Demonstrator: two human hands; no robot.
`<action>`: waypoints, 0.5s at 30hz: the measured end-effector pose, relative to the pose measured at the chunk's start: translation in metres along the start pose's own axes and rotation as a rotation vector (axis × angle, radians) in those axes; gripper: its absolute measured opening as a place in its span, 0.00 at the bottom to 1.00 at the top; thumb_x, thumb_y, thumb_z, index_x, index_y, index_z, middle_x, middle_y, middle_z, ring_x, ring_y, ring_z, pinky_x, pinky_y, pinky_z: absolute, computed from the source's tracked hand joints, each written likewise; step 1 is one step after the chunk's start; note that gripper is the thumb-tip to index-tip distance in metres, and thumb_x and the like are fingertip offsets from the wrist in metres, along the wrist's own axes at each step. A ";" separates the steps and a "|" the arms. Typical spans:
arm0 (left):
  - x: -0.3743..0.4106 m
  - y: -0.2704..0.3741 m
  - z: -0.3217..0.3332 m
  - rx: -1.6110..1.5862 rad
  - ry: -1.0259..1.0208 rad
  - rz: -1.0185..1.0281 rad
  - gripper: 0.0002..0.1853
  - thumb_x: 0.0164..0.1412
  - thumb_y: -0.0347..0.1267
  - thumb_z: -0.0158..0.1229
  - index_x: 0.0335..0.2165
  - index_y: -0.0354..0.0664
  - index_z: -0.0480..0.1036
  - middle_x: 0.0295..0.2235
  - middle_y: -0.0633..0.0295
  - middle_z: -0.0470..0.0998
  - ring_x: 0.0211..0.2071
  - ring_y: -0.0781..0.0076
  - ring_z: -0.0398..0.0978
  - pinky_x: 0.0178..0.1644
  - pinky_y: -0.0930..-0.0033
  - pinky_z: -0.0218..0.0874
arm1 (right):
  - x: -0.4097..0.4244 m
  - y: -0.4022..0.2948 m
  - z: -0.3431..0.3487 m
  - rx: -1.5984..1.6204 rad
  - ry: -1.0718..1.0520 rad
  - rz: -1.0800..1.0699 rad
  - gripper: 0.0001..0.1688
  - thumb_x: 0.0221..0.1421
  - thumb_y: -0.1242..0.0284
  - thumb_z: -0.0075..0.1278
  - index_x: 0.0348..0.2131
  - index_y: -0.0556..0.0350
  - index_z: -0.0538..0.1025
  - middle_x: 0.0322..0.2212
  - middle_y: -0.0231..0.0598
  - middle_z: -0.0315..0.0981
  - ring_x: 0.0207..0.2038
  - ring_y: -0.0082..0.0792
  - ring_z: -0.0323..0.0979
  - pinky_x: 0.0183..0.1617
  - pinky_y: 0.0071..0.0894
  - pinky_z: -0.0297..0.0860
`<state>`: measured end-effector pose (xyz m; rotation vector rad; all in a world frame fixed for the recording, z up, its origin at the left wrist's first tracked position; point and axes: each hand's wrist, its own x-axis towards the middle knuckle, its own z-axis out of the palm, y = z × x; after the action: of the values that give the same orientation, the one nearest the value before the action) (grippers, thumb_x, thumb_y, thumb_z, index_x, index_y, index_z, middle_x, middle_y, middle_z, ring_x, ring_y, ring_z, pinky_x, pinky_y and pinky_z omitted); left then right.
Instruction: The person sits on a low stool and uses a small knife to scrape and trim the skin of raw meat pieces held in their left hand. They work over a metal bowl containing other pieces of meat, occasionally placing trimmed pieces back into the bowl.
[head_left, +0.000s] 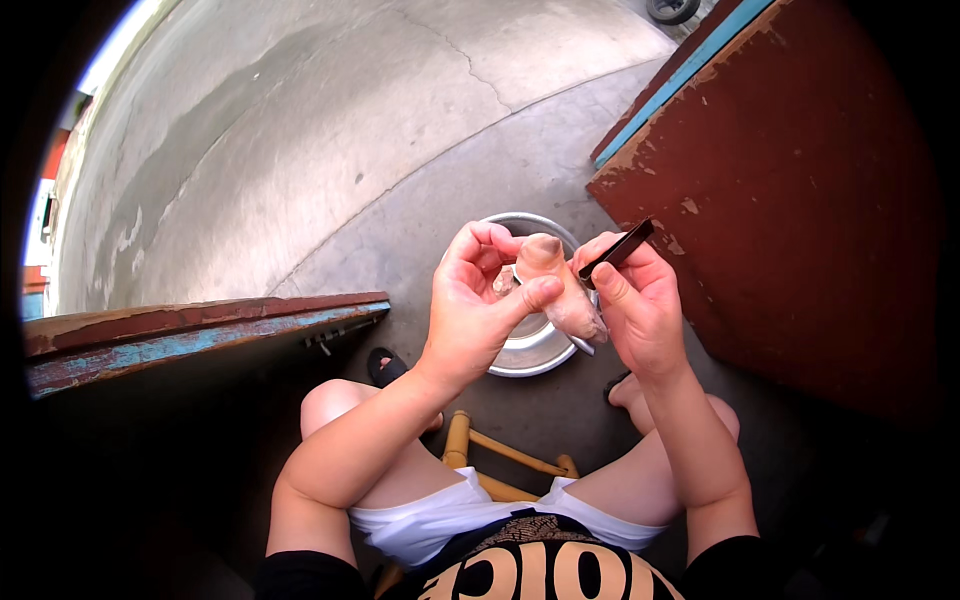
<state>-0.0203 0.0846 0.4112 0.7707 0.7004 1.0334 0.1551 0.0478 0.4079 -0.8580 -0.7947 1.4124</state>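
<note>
My left hand (480, 300) grips a pale pinkish piece of meat (566, 300), which looks like part of a pig's trotter. Its knobbed, greyish end points up and away from me. In my right hand (637, 307) is a slim tool with a black handle (616, 251), pinched between thumb and fingers. The piece and my fingers hide the tool's working end against the meat. Directly below both hands, a round metal basin (525, 364) stands on the floor, and another piece of meat (505, 282) shows inside it.
A worn red-brown door panel (780, 195) with a blue edge rises at right. Another chipped panel edge (217, 330) reaches in from the left. Cracked concrete floor (360, 135) spreads ahead. Beneath me is a yellow bamboo-like seat (517, 454); a tyre (673, 9) lies at the top.
</note>
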 end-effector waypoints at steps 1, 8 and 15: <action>0.000 0.000 0.000 0.002 -0.002 0.015 0.21 0.49 0.21 0.67 0.38 0.41 0.63 0.38 0.62 0.72 0.43 0.77 0.71 0.46 0.74 0.67 | 0.002 -0.002 -0.001 0.031 -0.015 0.005 0.08 0.57 0.79 0.52 0.39 0.61 0.74 0.34 0.36 0.74 0.40 0.23 0.69 0.45 0.24 0.66; 0.003 0.003 -0.001 0.028 -0.006 0.126 0.21 0.49 0.20 0.67 0.37 0.41 0.63 0.39 0.63 0.71 0.43 0.78 0.70 0.48 0.74 0.65 | 0.001 -0.013 0.003 -0.166 -0.103 -0.052 0.11 0.54 0.74 0.56 0.36 0.63 0.73 0.35 0.39 0.72 0.41 0.31 0.69 0.49 0.32 0.65; 0.001 0.001 -0.001 0.054 -0.040 0.138 0.22 0.47 0.18 0.67 0.37 0.41 0.62 0.38 0.63 0.71 0.43 0.78 0.69 0.48 0.75 0.63 | -0.001 -0.006 0.000 -0.093 -0.016 -0.014 0.10 0.57 0.73 0.53 0.36 0.62 0.73 0.34 0.40 0.72 0.41 0.31 0.69 0.51 0.33 0.64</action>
<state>-0.0207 0.0861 0.4113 0.8939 0.6501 1.1244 0.1578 0.0467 0.4135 -0.9117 -0.8824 1.3806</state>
